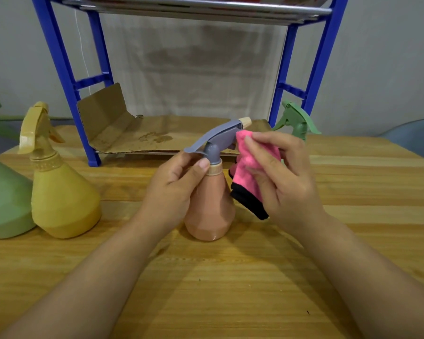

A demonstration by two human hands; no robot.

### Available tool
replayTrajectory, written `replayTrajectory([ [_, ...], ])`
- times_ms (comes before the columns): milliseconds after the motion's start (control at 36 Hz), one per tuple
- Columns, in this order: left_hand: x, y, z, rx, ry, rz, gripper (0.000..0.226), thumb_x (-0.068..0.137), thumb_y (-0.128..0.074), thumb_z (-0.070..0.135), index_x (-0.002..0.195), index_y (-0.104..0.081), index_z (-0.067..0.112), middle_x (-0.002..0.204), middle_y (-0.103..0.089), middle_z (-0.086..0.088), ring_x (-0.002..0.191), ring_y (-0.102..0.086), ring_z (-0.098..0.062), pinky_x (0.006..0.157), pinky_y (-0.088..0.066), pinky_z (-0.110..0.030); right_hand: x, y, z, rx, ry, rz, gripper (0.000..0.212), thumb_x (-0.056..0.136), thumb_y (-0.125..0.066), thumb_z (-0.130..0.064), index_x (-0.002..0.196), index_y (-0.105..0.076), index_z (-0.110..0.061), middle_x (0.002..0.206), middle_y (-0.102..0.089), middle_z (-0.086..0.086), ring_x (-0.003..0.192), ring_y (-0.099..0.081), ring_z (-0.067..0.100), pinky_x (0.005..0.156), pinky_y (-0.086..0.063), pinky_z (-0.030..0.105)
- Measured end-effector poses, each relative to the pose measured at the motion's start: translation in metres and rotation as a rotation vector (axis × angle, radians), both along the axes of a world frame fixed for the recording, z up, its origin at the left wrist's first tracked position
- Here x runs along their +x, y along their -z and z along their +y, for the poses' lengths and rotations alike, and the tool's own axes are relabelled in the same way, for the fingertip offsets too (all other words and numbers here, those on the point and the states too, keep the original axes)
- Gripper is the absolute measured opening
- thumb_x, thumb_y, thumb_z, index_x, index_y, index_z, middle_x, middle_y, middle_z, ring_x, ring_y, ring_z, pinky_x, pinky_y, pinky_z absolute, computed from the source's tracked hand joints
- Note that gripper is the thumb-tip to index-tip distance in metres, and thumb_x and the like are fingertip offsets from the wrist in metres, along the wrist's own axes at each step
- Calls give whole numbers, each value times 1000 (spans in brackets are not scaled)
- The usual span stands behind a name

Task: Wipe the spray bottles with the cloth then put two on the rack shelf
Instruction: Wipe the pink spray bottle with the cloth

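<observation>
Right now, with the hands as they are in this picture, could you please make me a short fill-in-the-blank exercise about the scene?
1. The right hand presses a ____ cloth against the grey sprayer head.
2. The left hand holds the pink bottle by its ____.
3. The bottle next to the yellow bottle, at the left edge, is ____.
4. The rack has ____ legs.

Missing words: pink; neck; green; blue

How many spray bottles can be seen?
4: green plastic spray bottle far left, yellow one beside it, pink one centre, second green one behind the pink cloth.
</observation>
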State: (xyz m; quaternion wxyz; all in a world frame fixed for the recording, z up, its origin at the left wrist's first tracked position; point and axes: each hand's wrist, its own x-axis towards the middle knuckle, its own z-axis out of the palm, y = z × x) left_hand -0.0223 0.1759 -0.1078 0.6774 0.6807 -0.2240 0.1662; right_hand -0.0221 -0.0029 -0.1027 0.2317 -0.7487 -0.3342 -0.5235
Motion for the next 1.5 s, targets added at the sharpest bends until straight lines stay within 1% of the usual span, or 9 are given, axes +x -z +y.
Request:
replayTrajectory([
  [222, -3, -5, 2, 9, 51, 62, 24, 94, -47, 10, 99, -63, 29, 81, -69, 25, 78, -60, 9, 69, -46, -9, 3, 19, -5, -114, 89, 189, 29, 90, -57, -5, 116, -65, 7, 113, -60, 21, 98, -57, 39, 96, -34, 12],
  [417, -3, -4, 2, -15, 61, 66, 24, 94, -47, 9, 99, -62, 28, 78, -69, 24, 73, -59, 10, 66, -45, -8, -8, 11, -7, 15, 18, 59, 29, 93, -56, 0, 121, -60, 8, 118, -53, 14, 108, -54, 29, 88, -47, 46],
  [667, -3, -6, 4, -21, 82, 80, 25, 93, -49, 9, 103, -61, 28, 78, -68, 25, 75, -60, 10, 67, -45, -8, 5, 17, -5, -2, 46, 315, 33, 93, -49, -13, 119, -63, 3, 114, -57, 15, 105, -55, 32, 95, -45, 32],
  [778, -2, -4, 5, -36, 83, 54, 21, 88, -60, 16, 94, -65, 35, 80, -69, 20, 78, -60, 2, 71, -49, -15, 0, 10, -11, 28, 20, 218, 31, 92, -54, -1, 121, -61, 4, 117, -56, 18, 109, -54, 29, 92, -47, 45],
  [917, -2, -2, 6, -88, 98, 47, 10, 71, -68, 22, 67, -67, 31, 62, -61, 11, 61, -52, -6, 60, -44, -21, -6, -4, 12, 27, -111, 83, 28, 93, -55, -2, 117, -62, 10, 116, -53, 15, 107, -55, 29, 92, -47, 43],
  [1028, -3, -4, 8, -88, 98, 55, 4, 74, -63, 17, 71, -65, 20, 66, -63, 9, 68, -56, -9, 65, -48, -24, -7, -2, 21, -27, -179, 127, 26, 91, -57, 0, 114, -64, 10, 111, -58, 22, 102, -59, 37, 86, -49, 48],
  [1250, -4, -2, 8, -61, 93, 64, 11, 76, -62, 21, 69, -68, 28, 73, -65, 6, 75, -56, -20, 69, -48, -31, -15, 6, 14, -107, -144, 146, 27, 94, -55, -9, 112, -67, 7, 111, -61, 17, 99, -60, 39, 88, -49, 41],
  [1333, -6, -3, 13, -62, 123, 105, 14, 80, -55, 20, 72, -65, 24, 79, -65, 4, 80, -59, -17, 71, -50, -28, -15, 7, 16, -86, -157, 200, 33, 97, -50, -15, 115, -64, 9, 114, -58, 13, 103, -59, 38, 91, -49, 34],
  [1500, -8, -3, 20, -69, 116, 111, 20, 80, -62, -5, 87, -58, 14, 82, -72, 11, 82, -65, -2, 71, -52, -18, -7, 15, 2, -160, -176, 286, 31, 93, -55, -8, 119, -64, 4, 115, -60, 18, 105, -59, 34, 89, -50, 43],
])
